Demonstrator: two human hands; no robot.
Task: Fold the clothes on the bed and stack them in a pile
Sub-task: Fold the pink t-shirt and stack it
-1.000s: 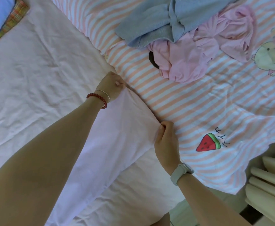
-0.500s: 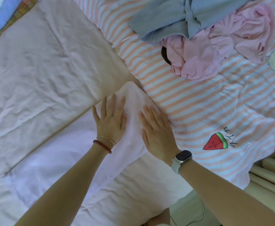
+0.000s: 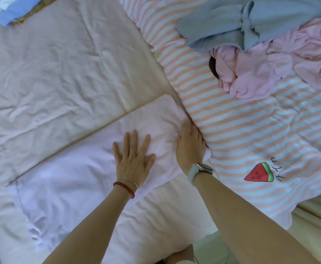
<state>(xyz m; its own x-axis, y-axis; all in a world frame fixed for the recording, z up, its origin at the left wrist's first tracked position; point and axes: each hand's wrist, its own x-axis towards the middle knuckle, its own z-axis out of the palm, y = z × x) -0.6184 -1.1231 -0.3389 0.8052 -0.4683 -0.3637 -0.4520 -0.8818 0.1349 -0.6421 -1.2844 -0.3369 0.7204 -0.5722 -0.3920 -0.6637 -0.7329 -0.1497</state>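
Head view
Left hand (image 3: 132,159): lies flat, fingers straight and spread, pressing on the pale pink garment (image 3: 91,168); red bead bracelet (image 3: 124,188) and a thin bangle at the wrist.
Right hand (image 3: 190,147): rests at the garment's right edge, against the striped blanket (image 3: 251,134); fingertips are tucked into the fabric and hidden, so whether they pinch it cannot be told. Grey watch (image 3: 199,169) on the wrist.
Pale pink garment: spread on the bed sheet (image 3: 51,73) in front of the person, its far edge straight; near-left part creased, hard to separate from the sheet.
Unfolded clothes: grey garment (image 3: 251,21) on top of crumpled pink garment (image 3: 260,73), both on the blanket at upper right, cut off by the frame.
Dark patch beside the pink heap: unidentifiable.
Blanket print: watermelon (image 3: 258,172).
Top left corner: blue fabric (image 3: 9,14), mostly out of frame.
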